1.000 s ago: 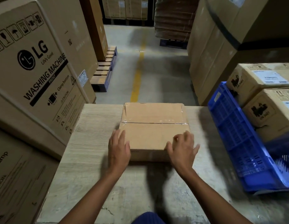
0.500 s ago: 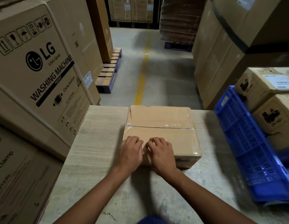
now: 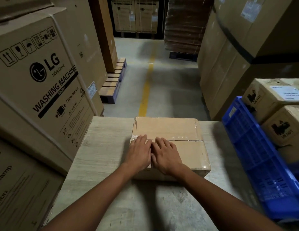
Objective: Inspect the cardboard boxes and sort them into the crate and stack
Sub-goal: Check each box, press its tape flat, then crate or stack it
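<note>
A plain brown cardboard box (image 3: 175, 130), sealed with clear tape along its middle seam, lies flat on the pale wooden table (image 3: 103, 147). My left hand (image 3: 140, 152) and my right hand (image 3: 167, 153) rest palm down side by side on the near left half of its top, fingers reaching the taped seam. Neither hand grips it. A blue plastic crate (image 3: 255, 155) stands tilted at the table's right edge. Beside it are stacked small labelled boxes (image 3: 272, 97).
Large washing machine cartons (image 3: 38, 77) crowd the left side of the table. Tall cartons (image 3: 237, 55) rise at the right. Beyond the table runs a concrete aisle with a yellow line (image 3: 145, 90), a wooden pallet (image 3: 113, 82) and a stack of flat cardboard (image 3: 183, 25).
My hands came off the box's near corners, met at the near left edge, then slid forward over the top to the taped seam. The box has turned slightly.
</note>
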The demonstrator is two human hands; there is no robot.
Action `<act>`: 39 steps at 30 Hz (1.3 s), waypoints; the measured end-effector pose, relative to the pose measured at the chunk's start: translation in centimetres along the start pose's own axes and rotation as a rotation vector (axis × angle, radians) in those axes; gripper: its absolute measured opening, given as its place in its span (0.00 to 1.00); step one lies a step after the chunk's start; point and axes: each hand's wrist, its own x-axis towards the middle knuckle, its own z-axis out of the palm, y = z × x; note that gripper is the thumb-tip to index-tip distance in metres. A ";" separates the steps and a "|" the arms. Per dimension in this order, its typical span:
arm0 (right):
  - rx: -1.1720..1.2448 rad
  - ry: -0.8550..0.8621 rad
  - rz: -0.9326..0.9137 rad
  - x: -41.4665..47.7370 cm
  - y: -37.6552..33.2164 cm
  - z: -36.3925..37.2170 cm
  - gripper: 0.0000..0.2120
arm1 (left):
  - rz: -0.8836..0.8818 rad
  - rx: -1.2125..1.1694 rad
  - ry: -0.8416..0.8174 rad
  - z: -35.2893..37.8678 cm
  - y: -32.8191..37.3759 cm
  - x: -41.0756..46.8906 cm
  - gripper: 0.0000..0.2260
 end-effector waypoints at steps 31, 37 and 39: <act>0.065 -0.258 0.230 3.3 8.5 -3.9 0.38 | 0.038 -0.043 -0.246 -0.7 5.0 7.7 0.25; 0.035 0.069 0.209 -0.8 6.2 -2.0 0.22 | 0.055 -0.082 -0.061 -0.6 6.4 4.3 0.19; 0.057 0.110 0.207 -2.3 5.4 -0.4 0.28 | 0.056 -0.099 -0.041 0.3 6.6 2.6 0.20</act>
